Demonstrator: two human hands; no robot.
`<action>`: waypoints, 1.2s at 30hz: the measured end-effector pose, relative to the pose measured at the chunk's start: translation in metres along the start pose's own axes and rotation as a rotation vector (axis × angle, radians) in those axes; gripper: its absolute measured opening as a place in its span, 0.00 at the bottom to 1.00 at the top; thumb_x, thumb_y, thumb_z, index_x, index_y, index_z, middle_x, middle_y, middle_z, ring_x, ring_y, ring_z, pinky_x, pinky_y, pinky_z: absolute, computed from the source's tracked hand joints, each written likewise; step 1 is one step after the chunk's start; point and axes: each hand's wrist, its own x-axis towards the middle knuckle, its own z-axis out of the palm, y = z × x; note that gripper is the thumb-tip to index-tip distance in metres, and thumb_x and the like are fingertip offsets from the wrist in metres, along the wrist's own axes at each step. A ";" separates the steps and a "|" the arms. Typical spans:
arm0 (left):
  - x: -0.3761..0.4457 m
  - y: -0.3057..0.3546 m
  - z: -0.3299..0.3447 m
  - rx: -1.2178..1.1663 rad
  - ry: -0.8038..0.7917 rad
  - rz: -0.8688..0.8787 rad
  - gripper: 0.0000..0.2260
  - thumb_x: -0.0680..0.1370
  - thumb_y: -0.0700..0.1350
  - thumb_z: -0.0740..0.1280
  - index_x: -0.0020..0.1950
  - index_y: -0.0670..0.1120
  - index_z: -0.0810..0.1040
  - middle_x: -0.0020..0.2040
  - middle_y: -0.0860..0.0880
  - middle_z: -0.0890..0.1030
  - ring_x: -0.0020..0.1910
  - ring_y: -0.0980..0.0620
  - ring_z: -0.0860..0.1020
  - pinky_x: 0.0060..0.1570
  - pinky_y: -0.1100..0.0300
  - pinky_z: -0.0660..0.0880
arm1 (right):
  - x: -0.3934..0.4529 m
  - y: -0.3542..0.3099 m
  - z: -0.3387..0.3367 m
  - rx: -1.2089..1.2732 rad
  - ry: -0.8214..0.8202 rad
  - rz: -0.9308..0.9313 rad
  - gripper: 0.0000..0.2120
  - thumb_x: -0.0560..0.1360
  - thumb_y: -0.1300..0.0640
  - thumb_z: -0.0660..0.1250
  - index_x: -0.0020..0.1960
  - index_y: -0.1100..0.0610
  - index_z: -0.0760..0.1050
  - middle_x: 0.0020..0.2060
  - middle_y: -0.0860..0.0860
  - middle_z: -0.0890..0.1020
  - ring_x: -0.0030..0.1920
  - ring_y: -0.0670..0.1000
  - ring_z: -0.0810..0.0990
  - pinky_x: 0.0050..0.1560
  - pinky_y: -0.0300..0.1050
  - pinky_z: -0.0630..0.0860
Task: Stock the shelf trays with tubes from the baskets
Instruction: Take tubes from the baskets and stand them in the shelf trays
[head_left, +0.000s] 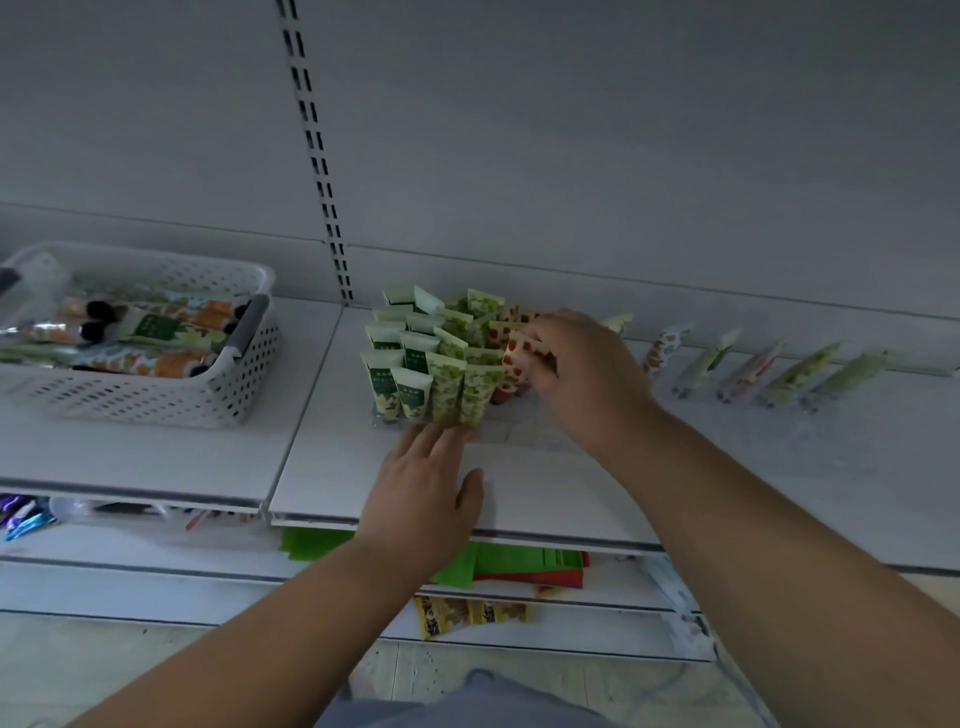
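Red-spotted tube (515, 358) pinched in the right hand (582, 374).
Left hand (423, 480) rests flat, fingers straight, touching the green tubes (457, 387).

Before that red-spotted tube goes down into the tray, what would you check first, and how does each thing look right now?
1. Right hand pinches the red-spotted tube: ok.
2. Left hand flat at the front of the clear tray, steadying it: ok.
3. Green tubes already in rows stand upright: ok.
4. Free slot under the held tube: cannot tell, hand hides it.
5. White basket holds more tubes: ok.
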 end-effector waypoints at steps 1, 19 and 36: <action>0.000 -0.001 0.000 0.005 0.007 0.007 0.17 0.77 0.51 0.60 0.64 0.47 0.73 0.60 0.49 0.77 0.62 0.46 0.71 0.60 0.50 0.73 | 0.002 -0.002 0.002 -0.019 0.007 0.000 0.09 0.77 0.55 0.66 0.52 0.60 0.78 0.46 0.55 0.78 0.46 0.55 0.76 0.42 0.46 0.69; 0.001 0.006 -0.003 0.001 0.041 -0.012 0.13 0.77 0.47 0.64 0.61 0.48 0.75 0.56 0.49 0.78 0.60 0.46 0.72 0.58 0.52 0.72 | 0.004 -0.012 -0.002 -0.126 -0.116 0.005 0.12 0.78 0.55 0.65 0.58 0.60 0.74 0.53 0.57 0.75 0.50 0.58 0.76 0.46 0.48 0.73; -0.094 -0.092 -0.122 0.063 0.252 -0.288 0.13 0.76 0.49 0.65 0.60 0.51 0.75 0.51 0.55 0.77 0.53 0.53 0.73 0.54 0.55 0.73 | 0.005 -0.198 0.006 0.294 -0.079 -0.380 0.17 0.75 0.48 0.68 0.61 0.51 0.73 0.51 0.43 0.70 0.52 0.44 0.73 0.52 0.41 0.71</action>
